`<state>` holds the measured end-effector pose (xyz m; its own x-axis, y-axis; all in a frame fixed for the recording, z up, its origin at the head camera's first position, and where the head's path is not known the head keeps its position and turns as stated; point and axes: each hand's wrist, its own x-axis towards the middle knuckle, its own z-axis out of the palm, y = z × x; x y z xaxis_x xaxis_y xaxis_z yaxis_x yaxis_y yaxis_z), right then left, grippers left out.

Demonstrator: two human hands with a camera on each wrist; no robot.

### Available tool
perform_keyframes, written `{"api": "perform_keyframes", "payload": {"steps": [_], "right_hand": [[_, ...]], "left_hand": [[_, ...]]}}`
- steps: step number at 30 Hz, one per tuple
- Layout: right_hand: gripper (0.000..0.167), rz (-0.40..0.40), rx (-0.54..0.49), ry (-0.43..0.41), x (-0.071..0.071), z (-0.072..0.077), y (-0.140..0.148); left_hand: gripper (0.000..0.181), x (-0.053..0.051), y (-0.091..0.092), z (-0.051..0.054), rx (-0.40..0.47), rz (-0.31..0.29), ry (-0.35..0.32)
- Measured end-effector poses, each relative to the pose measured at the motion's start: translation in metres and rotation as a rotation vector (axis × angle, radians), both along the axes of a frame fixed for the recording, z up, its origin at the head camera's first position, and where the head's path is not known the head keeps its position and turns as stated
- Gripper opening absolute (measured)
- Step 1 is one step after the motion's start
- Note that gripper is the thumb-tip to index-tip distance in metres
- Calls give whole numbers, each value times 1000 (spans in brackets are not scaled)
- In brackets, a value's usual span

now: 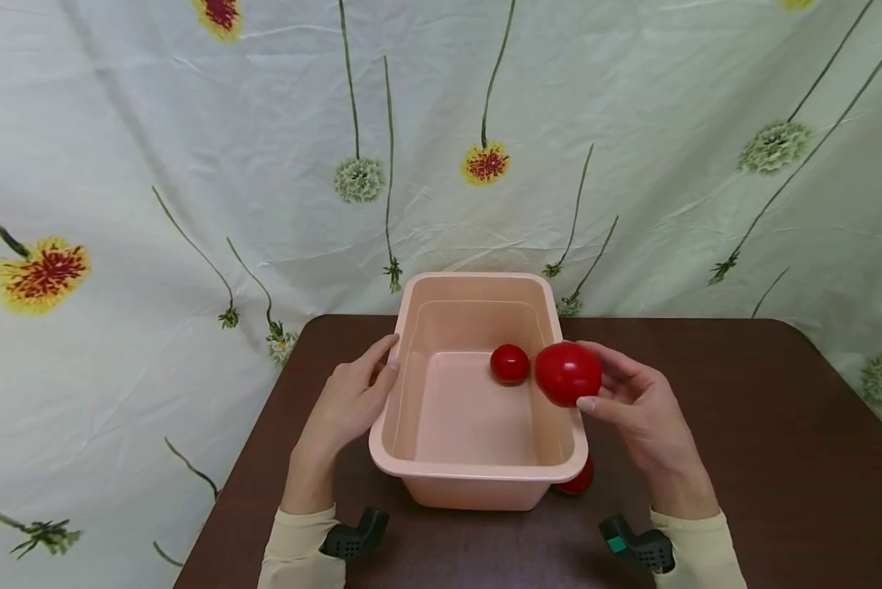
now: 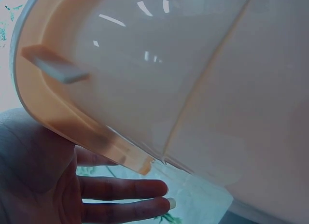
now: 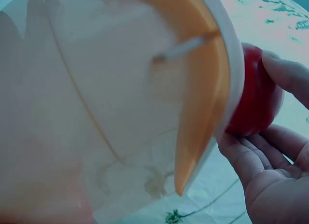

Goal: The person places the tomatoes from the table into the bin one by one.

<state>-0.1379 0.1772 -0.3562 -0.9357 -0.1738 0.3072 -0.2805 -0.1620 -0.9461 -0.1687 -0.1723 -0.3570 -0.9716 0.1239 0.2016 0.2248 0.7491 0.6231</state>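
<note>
A pale pink plastic basin point(image 1: 478, 472) stands on the table, a round red fruit point(image 1: 510, 363) lying inside near its right wall. Against the basin's left rim rests my left hand point(image 1: 345, 405); in the left wrist view its fingers point(image 2: 123, 189) stretch out straight below the rim, the thumb hidden. My right hand point(image 1: 643, 405) holds a glossy red apple point(image 1: 568, 373) between thumb and fingers at the right rim. The right wrist view shows that apple point(image 3: 256, 91) partly behind the rim. Another red fruit point(image 1: 577, 478) lies outside, beneath the basin's front right corner and partly covered.
The dark brown table point(image 1: 713, 409) spreads to both sides of the basin. Behind it hangs a pale cloth point(image 1: 426, 98) printed with flowers. A black device point(image 1: 356, 533) is strapped at the left wrist, and another black device point(image 1: 636, 544) at the right.
</note>
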Motion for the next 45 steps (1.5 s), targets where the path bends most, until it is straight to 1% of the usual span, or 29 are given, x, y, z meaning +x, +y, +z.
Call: {"api": "perform_keyframes", "payload": {"steps": [4,9,12,17,24,27,33,36,40,45], "right_hand": [[58,-6,23,-29,3,3,-7],[62,-16,83,-97,6,5,-16],[64,-6,90,-124,7,5,-19],[67,27,92,-139,8,6,-23],[67,23,104,-147,9,6,-24],[66,28,95,-132,10,6,-25],[59,62,40,-43,8,6,-24],[56,65,38,-25,7,6,-23],[53,33,49,-28,6,6,-22],[48,-6,32,-16,4,5,-19]], "left_hand": [[46,0,1,1,8,2,-13],[46,-1,1,1,8,6,-17],[46,-1,2,2,5,8,-20],[46,-1,2,2,2,8,-21],[46,-1,3,3,3,4,-22],[46,-1,2,3,3,3,-19],[46,0,2,3,-12,0,1],[46,-1,1,2,-16,6,-2],[46,-1,1,2,-17,15,-6],[47,0,1,1,-16,18,-12]]}}
